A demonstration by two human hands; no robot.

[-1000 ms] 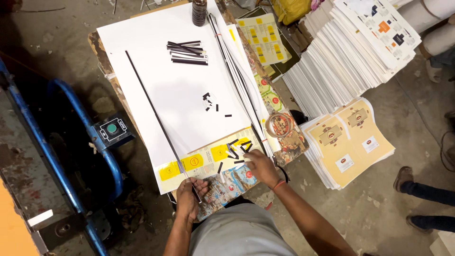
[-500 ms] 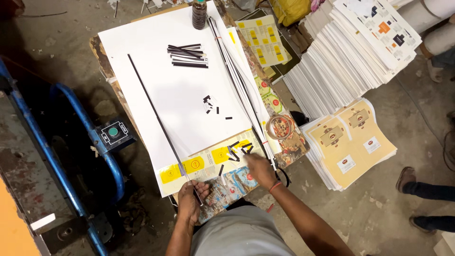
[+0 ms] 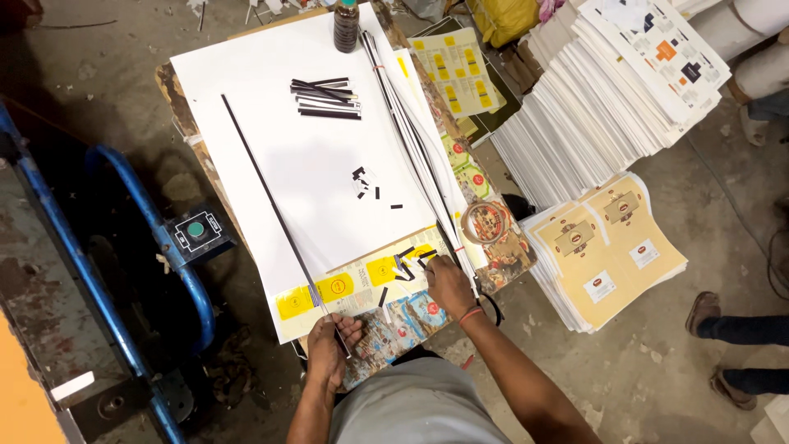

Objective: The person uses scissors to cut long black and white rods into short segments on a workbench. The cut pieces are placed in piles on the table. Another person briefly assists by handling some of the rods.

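Covering the worktable [image 3: 177,90], a white sheet [image 3: 304,164] bears the long black strip [image 3: 271,197] in the left hand [image 3: 329,349]'s closed grip.

light: bright, even, from overhead | glare: white sheet [image 3: 304,156] near blown out | shadows: soft, deep under the blue cart [image 3: 131,247] | focus: sharp centre | edges: slight wide-angle bending, dim left floor

Long strip [image 3: 271,197] lying across the sheet [image 3: 304,156] on the table [image 3: 177,99], short strips [image 3: 325,97] behind near the bottle [image 3: 346,25], tape roll [image 3: 485,223] at right, card stacks [image 3: 600,99] on floor further right, cart [image 3: 99,271] left.
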